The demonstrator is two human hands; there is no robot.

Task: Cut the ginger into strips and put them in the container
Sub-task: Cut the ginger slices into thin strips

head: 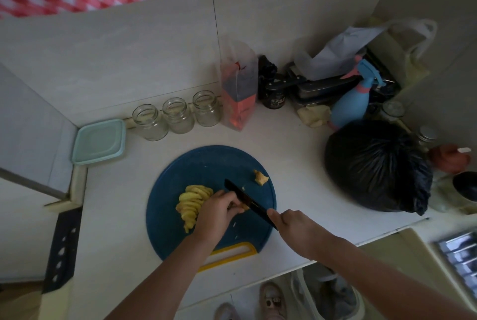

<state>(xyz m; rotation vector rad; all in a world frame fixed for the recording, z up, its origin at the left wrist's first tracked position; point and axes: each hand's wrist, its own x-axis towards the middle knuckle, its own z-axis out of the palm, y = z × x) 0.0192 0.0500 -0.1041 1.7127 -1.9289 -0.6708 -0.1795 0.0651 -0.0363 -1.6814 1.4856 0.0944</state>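
Observation:
A round blue cutting board (206,164) with a yellow handle lies on the white counter. A row of yellow ginger slices (191,202) lies on its left half. My left hand (219,210) sits just right of the slices, fingers curled on a small remaining ginger piece (244,206) beside the blade. My right hand (291,226) grips the handle of a black knife (242,195), whose blade lies against that piece. A cut-off ginger end (260,177) rests on the board's right side. A pale green lidded container (99,141) stands at the counter's left.
Three empty glass jars (178,115) line the wall behind the board. An upright plastic bag (240,87), a dark jar (275,97), a blue spray bottle (353,102) and a black rubbish bag (374,164) crowd the right. The counter's front edge runs just below the board.

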